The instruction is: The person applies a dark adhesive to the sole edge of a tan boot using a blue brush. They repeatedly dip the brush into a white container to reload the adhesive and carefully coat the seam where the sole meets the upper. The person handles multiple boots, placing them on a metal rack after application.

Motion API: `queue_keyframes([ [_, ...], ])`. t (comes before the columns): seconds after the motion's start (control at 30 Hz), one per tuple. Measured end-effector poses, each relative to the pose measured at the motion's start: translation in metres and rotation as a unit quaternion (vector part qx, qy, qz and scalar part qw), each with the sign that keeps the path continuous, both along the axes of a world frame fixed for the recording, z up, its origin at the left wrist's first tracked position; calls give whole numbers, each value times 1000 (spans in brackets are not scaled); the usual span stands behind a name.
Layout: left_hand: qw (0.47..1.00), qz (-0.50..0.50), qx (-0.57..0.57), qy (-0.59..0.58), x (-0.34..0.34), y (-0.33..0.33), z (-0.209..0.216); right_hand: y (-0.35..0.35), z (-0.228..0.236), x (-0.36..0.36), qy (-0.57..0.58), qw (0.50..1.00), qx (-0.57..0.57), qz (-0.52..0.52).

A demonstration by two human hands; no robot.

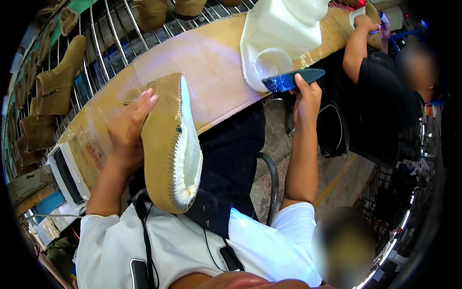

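Note:
My left hand [131, 123] grips a tan boot [161, 159] by its side, tilted with its underside turned to the right. Stitching runs round the boot's bottom edge, and the underside [193, 144] is whitish. In my right hand [306, 96] is a blue and dark green brush [296, 80], pinched between thumb and fingers. Its blue end lies at the lip of the round opening [273, 61] of a white plastic dispenser [276, 31]. Whether the brush touches the lip, I cannot tell. The fingers behind the boot are partly hidden.
A long tan-covered bench [202, 62] curves across in front of me, with a metal rack [109, 41] behind it. Several tan boots [61, 77] stand on the rack. A co-worker in black [378, 91] sits at the right, one hand [365, 24] at the bench's far end.

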State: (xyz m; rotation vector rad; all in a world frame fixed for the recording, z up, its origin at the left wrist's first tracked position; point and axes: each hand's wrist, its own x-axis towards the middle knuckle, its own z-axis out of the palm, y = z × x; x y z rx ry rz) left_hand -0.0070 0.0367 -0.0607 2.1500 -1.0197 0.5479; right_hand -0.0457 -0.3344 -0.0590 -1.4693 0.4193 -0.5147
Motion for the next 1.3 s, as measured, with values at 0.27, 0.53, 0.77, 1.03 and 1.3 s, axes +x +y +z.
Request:
queue_keyframes([
  [0.27,999,12,14,-27,-9,-2,3,49,0,-12,-56,993,88,-48],
  [0.53,998,22,13,-54,-14,2,-8,145,-13,12,-11,961,254,111],
  [0.77,998,28,6,-63,-19,2,-15,157,-22,55,-26,997,44,58],
  [1.03,997,29,17,-70,-20,7,-18,162,-8,16,-41,995,53,76],
  [1.3,998,31,1,-59,-20,4,-22,168,4,-8,-52,996,41,65],
])
